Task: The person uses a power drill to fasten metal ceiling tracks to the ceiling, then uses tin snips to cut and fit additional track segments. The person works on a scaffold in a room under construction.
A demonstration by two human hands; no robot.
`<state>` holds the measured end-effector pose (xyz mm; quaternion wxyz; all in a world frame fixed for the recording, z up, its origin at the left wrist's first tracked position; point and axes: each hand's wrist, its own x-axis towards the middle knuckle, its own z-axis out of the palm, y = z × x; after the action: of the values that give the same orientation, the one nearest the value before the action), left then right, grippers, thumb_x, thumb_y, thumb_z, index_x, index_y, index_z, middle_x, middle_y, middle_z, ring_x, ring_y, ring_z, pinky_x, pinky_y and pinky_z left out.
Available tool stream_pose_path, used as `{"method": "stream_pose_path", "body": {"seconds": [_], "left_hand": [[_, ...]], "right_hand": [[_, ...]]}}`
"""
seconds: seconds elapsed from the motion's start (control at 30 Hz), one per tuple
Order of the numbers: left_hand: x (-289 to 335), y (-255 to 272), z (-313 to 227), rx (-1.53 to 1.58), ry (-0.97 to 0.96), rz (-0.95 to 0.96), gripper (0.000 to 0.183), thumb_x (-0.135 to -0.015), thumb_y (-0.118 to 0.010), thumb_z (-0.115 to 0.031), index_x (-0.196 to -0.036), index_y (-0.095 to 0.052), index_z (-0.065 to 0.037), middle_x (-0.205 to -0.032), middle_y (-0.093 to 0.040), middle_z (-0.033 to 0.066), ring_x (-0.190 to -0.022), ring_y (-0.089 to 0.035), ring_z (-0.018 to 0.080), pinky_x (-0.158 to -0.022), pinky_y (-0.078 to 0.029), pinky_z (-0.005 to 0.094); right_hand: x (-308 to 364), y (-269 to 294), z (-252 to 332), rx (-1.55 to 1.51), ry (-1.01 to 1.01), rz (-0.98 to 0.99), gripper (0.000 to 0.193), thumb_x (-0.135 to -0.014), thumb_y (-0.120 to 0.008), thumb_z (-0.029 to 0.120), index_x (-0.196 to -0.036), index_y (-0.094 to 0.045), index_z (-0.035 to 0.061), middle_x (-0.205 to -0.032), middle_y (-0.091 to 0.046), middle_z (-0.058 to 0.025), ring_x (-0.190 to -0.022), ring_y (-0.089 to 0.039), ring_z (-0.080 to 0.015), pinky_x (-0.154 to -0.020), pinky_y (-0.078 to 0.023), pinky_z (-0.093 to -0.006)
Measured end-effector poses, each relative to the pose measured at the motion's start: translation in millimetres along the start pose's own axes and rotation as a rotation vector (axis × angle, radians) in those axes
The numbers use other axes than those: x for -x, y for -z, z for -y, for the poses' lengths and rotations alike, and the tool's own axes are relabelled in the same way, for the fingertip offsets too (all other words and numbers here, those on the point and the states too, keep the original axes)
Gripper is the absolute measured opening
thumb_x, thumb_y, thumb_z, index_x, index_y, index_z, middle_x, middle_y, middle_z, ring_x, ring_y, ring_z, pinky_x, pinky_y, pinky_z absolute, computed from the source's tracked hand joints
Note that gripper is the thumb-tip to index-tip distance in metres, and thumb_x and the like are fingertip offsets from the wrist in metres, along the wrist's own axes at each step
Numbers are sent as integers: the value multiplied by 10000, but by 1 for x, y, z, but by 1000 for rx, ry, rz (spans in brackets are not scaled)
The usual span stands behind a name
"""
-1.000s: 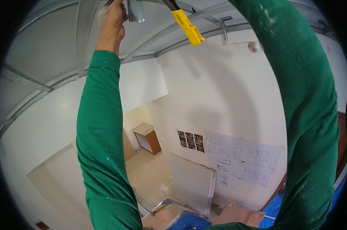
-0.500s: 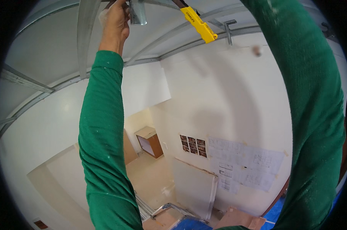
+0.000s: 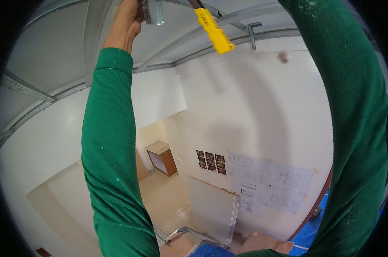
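My left hand (image 3: 127, 19) is raised at the top edge, its fingers curled against a short, shiny metal channel (image 3: 154, 13); the fingertips are partly cut off. To its right, a yellow tool handle (image 3: 214, 32) with a dark upper end slants down from the top edge. Its kind is unclear, and its upper end leaves the picture. My right arm (image 3: 352, 98), in a green sleeve, reaches up past the top edge, so my right hand is out of sight.
Metal ceiling framing (image 3: 95, 38) runs overhead, with a short bent bracket (image 3: 253, 36) hanging from it. Below are a leaning stack of boards (image 3: 213, 210), a wooden cabinet (image 3: 162, 158), taped drawings (image 3: 271, 180) on the wall, and blue sheeting (image 3: 307, 231).
The yellow tool has swung left and down and hangs more steeply. My left hand has shifted slightly left and up. The whole view has moved a little.
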<state>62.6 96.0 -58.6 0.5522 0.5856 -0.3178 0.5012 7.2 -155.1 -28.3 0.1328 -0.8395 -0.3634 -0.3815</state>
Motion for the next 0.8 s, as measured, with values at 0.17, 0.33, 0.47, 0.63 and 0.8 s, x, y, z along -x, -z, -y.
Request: {"method": "stream_pose_path", "body": {"seconds": [0.17, 0.33, 0.47, 0.63, 0.8], "left_hand": [[-1, -3, 7, 43, -137, -61, 223, -964, -572, -206, -744, -581, -169, -564, -351, -87, -432, -289, 73, -422, -208, 281], [-6, -2, 18, 47, -276, -106, 186, -944, -583, -155, -761, -610, -130, -575, -392, -71, -463, -345, 70, -446, -268, 277], [-7, 3, 16, 97, -296, -58, 188, -938, -593, -131, -751, -615, -126, -578, -422, -64, -472, -364, 72, -450, -286, 277], [-3, 11, 20, 9, -372, -35, 234, -905, -670, -146, -685, -593, -136, -582, -446, -62, -481, -390, 76, -456, -306, 280], [31, -10, -7, -213, -342, -118, 190, -810, -777, -148, -700, -628, -108, -610, -501, -49, -524, -424, 74, -490, -334, 308]], "right_hand": [[7, -2, 17, 316, -36, -162, 247, -933, -566, 354, -769, -615, 176, -596, -375, 53, -496, -286, -116, -468, -237, -326], [8, -8, 0, -16, -14, -66, 242, -906, -595, 365, -749, -613, 181, -601, -379, 43, -507, -295, -136, -478, -244, -354], [4, 4, 25, 407, -21, -137, 235, -919, -578, 406, -800, -634, 210, -600, -379, 52, -504, -318, -115, -468, -258, -332], [3, -27, 5, 135, -31, -250, 290, -929, -541, 385, -732, -605, 182, -583, -413, 36, -488, -319, -135, -460, -292, -354], [-16, 9, 19, 246, -12, -27, 271, -907, -564, 369, -725, -596, 171, -586, -413, 33, -479, -316, -132, -455, -264, -323]]}}
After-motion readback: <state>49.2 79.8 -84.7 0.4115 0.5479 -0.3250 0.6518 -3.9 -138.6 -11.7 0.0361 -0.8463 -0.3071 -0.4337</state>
